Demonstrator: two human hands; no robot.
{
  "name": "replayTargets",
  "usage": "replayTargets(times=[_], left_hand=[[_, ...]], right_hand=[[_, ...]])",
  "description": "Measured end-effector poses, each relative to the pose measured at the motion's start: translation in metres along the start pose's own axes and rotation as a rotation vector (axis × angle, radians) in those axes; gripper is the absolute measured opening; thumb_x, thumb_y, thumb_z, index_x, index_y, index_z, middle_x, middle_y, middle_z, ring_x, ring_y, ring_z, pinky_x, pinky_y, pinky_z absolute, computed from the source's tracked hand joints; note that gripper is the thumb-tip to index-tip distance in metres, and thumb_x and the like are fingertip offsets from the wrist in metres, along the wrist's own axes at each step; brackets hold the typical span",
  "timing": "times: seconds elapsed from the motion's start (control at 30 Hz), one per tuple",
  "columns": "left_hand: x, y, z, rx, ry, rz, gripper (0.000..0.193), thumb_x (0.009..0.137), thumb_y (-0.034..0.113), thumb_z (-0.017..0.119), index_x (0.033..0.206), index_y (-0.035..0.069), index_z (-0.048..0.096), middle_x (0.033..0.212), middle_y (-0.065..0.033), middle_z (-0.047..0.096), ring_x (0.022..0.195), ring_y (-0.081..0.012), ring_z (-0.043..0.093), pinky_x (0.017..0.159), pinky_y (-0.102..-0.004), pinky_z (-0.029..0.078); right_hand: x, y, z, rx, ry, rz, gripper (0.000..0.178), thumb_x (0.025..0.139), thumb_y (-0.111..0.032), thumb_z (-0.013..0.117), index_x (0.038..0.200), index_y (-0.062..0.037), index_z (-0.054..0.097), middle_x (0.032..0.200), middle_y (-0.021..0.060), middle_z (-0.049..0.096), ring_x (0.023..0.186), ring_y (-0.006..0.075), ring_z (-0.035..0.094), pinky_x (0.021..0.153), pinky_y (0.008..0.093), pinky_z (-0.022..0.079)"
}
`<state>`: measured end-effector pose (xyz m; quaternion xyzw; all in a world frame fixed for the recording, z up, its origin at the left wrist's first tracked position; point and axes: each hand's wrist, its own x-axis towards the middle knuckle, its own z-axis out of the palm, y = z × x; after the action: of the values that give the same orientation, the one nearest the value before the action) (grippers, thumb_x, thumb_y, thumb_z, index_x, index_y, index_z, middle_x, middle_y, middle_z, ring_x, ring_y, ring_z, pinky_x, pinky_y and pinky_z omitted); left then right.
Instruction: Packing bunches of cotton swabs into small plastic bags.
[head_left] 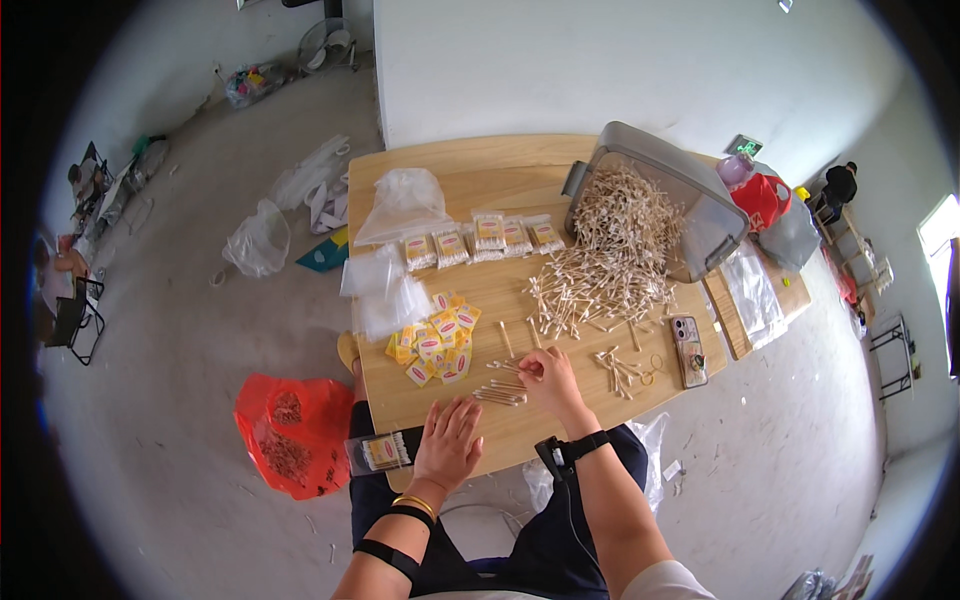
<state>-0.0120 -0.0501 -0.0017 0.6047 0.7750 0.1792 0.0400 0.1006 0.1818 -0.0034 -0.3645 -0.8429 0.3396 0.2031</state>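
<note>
We're lining up swabs [500,394], it seems: left hand [448,442] flat, open; right hand [551,382] curled, grip we can't tell; next calls for evening the ends.

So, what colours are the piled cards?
The cards are yellow and white with red ovals; head view.

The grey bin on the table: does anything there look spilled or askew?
Yes: the grey bin is tipped over, and loose cotton swabs spread from its mouth onto the table. It looks spilled, though possibly deliberately.
</note>
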Motion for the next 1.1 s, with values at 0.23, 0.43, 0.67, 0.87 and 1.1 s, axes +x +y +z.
replayTargets(times=[0.23,0.43,0.67,0.87,1.1], left_hand=[[0.002,0.002,-0.002,-0.063,0.015,0.007,0.057,0.093,0.028,0.059,0.145,0.008,0.047,0.152,-0.0101,0.044,0.143,-0.0293,0.038,0.123,-0.053,0.023],[0.001,0.001,0.002,0.001,-0.011,0.006,0.059,0.095,0.035,0.054,0.148,0.01,0.046,0.155,-0.0079,0.042,0.145,-0.0245,0.037,0.125,-0.0505,0.019],[-0.001,-0.001,0.0,-0.002,-0.005,-0.007,0.059,0.095,0.034,0.054,0.148,0.009,0.046,0.155,-0.0081,0.042,0.145,-0.0241,0.037,0.125,-0.0504,0.02],[0.001,0.0,-0.001,0.005,0.007,0.004,0.058,0.095,0.034,0.054,0.147,0.009,0.046,0.154,-0.0083,0.043,0.145,-0.0247,0.038,0.125,-0.0503,0.02],[-0.002,0.0,-0.003,-0.017,-0.007,-0.009,0.058,0.095,0.032,0.055,0.147,0.009,0.046,0.154,-0.009,0.043,0.145,-0.0256,0.038,0.125,-0.0511,0.02]], right_hand=[[0.032,-0.014,0.014,-0.158,0.139,-0.095,0.016,0.075,-0.018,0.08,0.087,-0.0115,0.07,0.093,0.0087,0.063,0.101,0.0318,0.058,0.09,0.0436,0.046],[0.048,-0.002,0.013,-0.212,0.059,0.046,0.01,0.079,-0.02,0.075,0.086,-0.014,0.071,0.098,0.009,0.063,0.106,0.032,0.056,0.091,0.0461,0.045],[0.029,-0.002,-0.021,-0.257,0.11,-0.071,0.01,0.077,-0.012,0.075,0.085,-0.015,0.07,0.099,0.0074,0.061,0.105,0.0328,0.056,0.092,0.0448,0.045],[0.022,-0.002,-0.012,-0.225,-0.006,-0.207,0.01,0.077,-0.01,0.074,0.084,-0.0148,0.069,0.097,0.006,0.059,0.103,0.0326,0.055,0.092,0.0439,0.046],[0.009,-0.001,-0.029,-0.177,0.026,0.003,0.007,0.081,-0.009,0.072,0.088,-0.0093,0.07,0.093,0.0083,0.064,0.099,0.0292,0.058,0.089,0.0419,0.047]])
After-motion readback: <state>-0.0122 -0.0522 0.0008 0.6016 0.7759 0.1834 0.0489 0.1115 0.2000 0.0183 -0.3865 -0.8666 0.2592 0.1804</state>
